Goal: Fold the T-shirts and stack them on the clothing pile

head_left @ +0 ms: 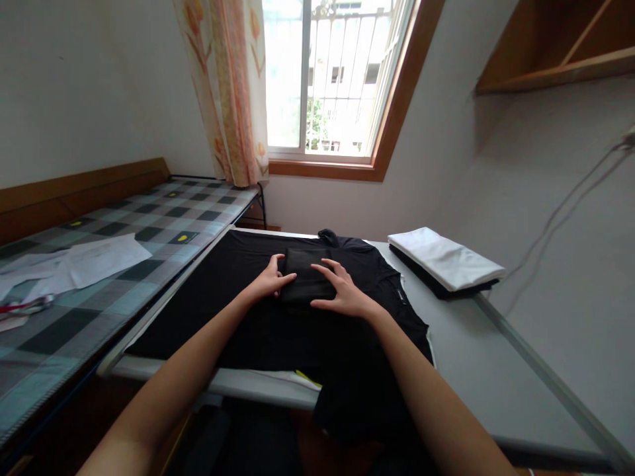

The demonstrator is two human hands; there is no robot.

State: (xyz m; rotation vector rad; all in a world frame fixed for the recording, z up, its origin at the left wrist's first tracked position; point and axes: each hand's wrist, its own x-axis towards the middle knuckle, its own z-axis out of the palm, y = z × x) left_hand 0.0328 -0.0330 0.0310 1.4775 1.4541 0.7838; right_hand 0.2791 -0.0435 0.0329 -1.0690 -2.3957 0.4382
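A black T-shirt (238,284) lies spread flat over a white table, one sleeve hanging off the front edge. On the shirt's middle rests a dark, flat, rectangular thing (305,283) with a dull sheen; its kind I cannot make out. My left hand (265,281) is at its left edge, thumb over the top and forefinger stretched along the far corner, fingers apart. Over its right part, my right hand (344,291) hovers or lightly touches, fingers spread. Some white and a little yellow cloth shows beneath the shirt at the near edge.
To the right, a folded white cloth (444,256) lies on a folded black one (431,281) on the table (476,370). At left is a bed with a checked mattress (163,211) holding loose papers (94,261). A window and curtain (238,99) are ahead.
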